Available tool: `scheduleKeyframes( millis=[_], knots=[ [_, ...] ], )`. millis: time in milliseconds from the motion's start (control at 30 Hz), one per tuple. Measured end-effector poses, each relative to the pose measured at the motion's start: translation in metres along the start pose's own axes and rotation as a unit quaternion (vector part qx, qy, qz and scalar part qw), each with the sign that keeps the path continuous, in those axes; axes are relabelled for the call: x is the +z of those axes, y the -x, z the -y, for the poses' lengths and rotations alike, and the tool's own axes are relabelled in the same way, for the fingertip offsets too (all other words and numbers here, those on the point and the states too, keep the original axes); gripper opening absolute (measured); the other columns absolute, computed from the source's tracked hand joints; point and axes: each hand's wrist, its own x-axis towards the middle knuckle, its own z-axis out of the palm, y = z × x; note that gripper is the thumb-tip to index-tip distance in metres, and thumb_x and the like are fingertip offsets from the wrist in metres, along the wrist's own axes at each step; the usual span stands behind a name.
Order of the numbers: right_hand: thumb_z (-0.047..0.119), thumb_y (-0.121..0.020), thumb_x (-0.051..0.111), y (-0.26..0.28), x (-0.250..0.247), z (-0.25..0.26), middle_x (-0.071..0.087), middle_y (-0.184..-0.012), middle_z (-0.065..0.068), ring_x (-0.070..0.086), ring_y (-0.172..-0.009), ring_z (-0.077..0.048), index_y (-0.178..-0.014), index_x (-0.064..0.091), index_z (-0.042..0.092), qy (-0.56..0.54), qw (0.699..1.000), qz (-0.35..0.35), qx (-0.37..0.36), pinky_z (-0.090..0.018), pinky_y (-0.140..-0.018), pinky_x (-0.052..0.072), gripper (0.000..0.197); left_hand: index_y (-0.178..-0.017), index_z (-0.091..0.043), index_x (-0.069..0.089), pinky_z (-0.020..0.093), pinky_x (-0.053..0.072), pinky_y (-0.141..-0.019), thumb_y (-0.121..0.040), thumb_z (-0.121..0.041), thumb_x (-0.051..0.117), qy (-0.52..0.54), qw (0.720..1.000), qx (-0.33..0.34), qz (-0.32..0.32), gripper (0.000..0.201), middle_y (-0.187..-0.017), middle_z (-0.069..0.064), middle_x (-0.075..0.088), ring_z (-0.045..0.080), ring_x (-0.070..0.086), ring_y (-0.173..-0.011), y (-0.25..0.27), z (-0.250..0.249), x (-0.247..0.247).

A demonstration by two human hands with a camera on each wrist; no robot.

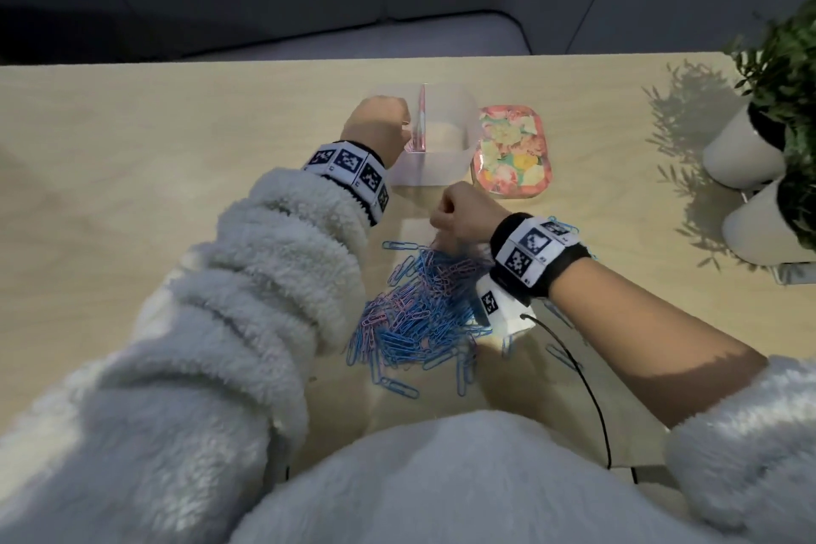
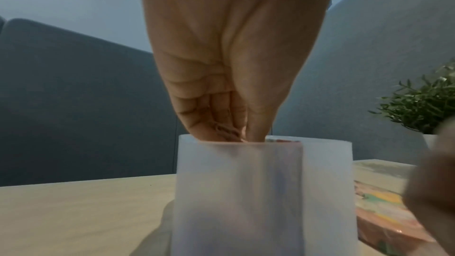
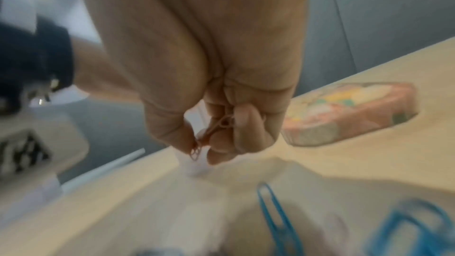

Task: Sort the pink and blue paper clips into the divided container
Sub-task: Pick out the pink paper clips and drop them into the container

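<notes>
The frosted divided container [image 1: 446, 166] stands at mid-table, with a pink divider [image 1: 421, 119] down its middle. My left hand [image 1: 379, 124] hovers over its left compartment. In the left wrist view the bunched fingertips [image 2: 209, 133] dip just inside the container [image 2: 236, 192] rim and pinch what looks like a pink paper clip [image 2: 225, 130]. My right hand [image 1: 459, 212] is raised between the container and the pile of blue and pink clips [image 1: 424, 314]. It pinches a pink paper clip [image 3: 214, 129] between thumb and curled fingers [image 3: 243, 124]. Loose blue clips [image 3: 275, 215] lie below it.
A floral tin [image 1: 508, 150] lies just right of the container. Two white pots with green plants [image 1: 750, 172] stand at the table's right edge. A black cable [image 1: 587, 389] runs from my right wrist toward me. A grey sofa sits beyond the far edge.
</notes>
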Motion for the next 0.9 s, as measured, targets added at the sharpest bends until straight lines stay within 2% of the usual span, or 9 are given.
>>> scheduleKeyframes(
  millis=[133, 300, 400, 467, 533, 633, 733, 833, 900],
  knots=[
    [0.01, -0.089, 0.052, 0.002, -0.037, 0.029, 0.058, -0.067, -0.007, 0.046, -0.058, -0.016, -0.064, 0.055, 0.008, -0.077, 0.996, -0.017, -0.051, -0.022, -0.049, 0.037, 0.025, -0.122, -0.006, 0.056, 0.036, 0.037, -0.099, -0.094, -0.009, 0.044, 0.049, 0.995, 0.035, -0.079, 0.031, -0.123, 0.015, 0.062, 0.031, 0.052, -0.116, 0.022, 0.008, 0.003],
    [0.003, -0.08, 0.049, -0.028, -0.054, 0.071, 0.056, -0.065, -0.006, 0.051, -0.056, -0.016, -0.057, 0.048, 0.015, -0.147, 0.979, -0.109, -0.091, -0.024, -0.05, 0.041, 0.027, -0.103, -0.011, 0.066, 0.033, 0.044, -0.086, -0.09, -0.01, 0.047, 0.123, 0.982, 0.023, -0.144, 0.023, -0.105, 0.007, 0.07, 0.026, 0.06, -0.101, 0.073, 0.016, 0.013],
    [0.0, -0.079, 0.045, -0.054, -0.045, 0.088, 0.051, -0.064, 0.003, 0.053, -0.068, -0.019, -0.07, 0.058, 0.004, -0.174, 0.968, -0.165, -0.08, -0.028, -0.062, 0.046, 0.016, -0.097, -0.012, 0.066, 0.034, 0.049, -0.082, -0.089, -0.01, 0.05, 0.128, 0.99, 0.033, -0.044, 0.018, -0.1, 0.005, 0.07, 0.023, 0.061, -0.095, 0.103, 0.021, 0.039],
    [0.001, -0.082, 0.042, -0.065, -0.036, 0.095, 0.055, -0.067, -0.008, 0.049, -0.074, -0.021, -0.08, 0.059, -0.008, -0.179, 0.969, -0.157, -0.06, -0.033, -0.069, 0.045, 0.019, -0.092, -0.011, 0.065, 0.034, 0.047, -0.076, -0.088, -0.012, 0.052, 0.105, 0.994, 0.04, 0.013, 0.014, -0.096, 0.006, 0.068, 0.025, 0.061, -0.092, 0.115, 0.022, 0.055],
    [0.003, -0.087, 0.039, -0.067, -0.029, 0.1, 0.061, -0.082, -0.028, 0.045, -0.075, -0.021, -0.095, 0.055, -0.02, -0.176, 0.975, -0.128, -0.051, -0.036, -0.089, 0.044, 0.03, -0.087, -0.011, 0.062, 0.032, 0.043, -0.071, -0.087, -0.016, 0.054, 0.105, 0.993, 0.021, 0.043, 0.01, -0.092, 0.008, 0.063, 0.026, 0.058, -0.087, 0.121, 0.019, 0.065],
    [0.001, -0.088, 0.031, -0.06, -0.024, 0.101, 0.058, -0.117, -0.034, 0.054, -0.092, -0.029, -0.114, 0.052, -0.016, -0.135, 0.983, -0.106, -0.061, -0.048, -0.117, 0.021, 0.037, -0.078, -0.014, 0.051, 0.03, 0.034, -0.064, -0.088, -0.026, 0.055, 0.1, 0.994, -0.013, 0.053, 0.016, -0.081, 0.003, 0.049, 0.026, 0.053, -0.08, 0.125, 0.012, 0.077],
    [0.003, -0.089, 0.032, -0.039, -0.03, 0.096, 0.06, -0.116, -0.013, 0.056, -0.112, -0.028, -0.114, 0.059, 0.002, -0.156, 0.969, -0.153, -0.118, -0.036, -0.098, 0.046, 0.037, -0.074, -0.014, 0.048, 0.031, 0.033, -0.062, -0.087, -0.034, 0.054, 0.1, 0.992, -0.027, 0.067, 0.024, -0.08, 0.004, 0.049, 0.028, 0.053, -0.078, 0.123, 0.004, 0.086],
    [0.003, -0.09, 0.039, -0.005, -0.025, 0.069, 0.059, -0.082, -0.003, 0.062, -0.065, -0.006, -0.09, 0.061, 0.01, -0.161, 0.96, -0.149, -0.173, -0.019, -0.057, 0.049, 0.024, -0.082, -0.012, 0.056, 0.034, 0.041, -0.066, -0.085, -0.038, 0.059, 0.094, 0.992, -0.038, 0.078, 0.026, -0.089, 0.009, 0.059, 0.028, 0.056, -0.082, 0.122, -0.001, 0.091],
    [0.006, -0.089, 0.047, 0.02, -0.011, 0.036, 0.061, -0.083, -0.001, 0.056, -0.063, -0.006, -0.091, 0.065, 0.009, -0.039, 0.984, -0.072, -0.16, -0.022, -0.064, 0.048, 0.018, -0.087, -0.01, 0.058, 0.035, 0.043, -0.07, -0.085, -0.033, 0.061, 0.121, 0.988, -0.041, 0.082, 0.023, -0.092, 0.011, 0.061, 0.029, 0.057, -0.086, 0.123, -0.001, 0.092]
  ],
)
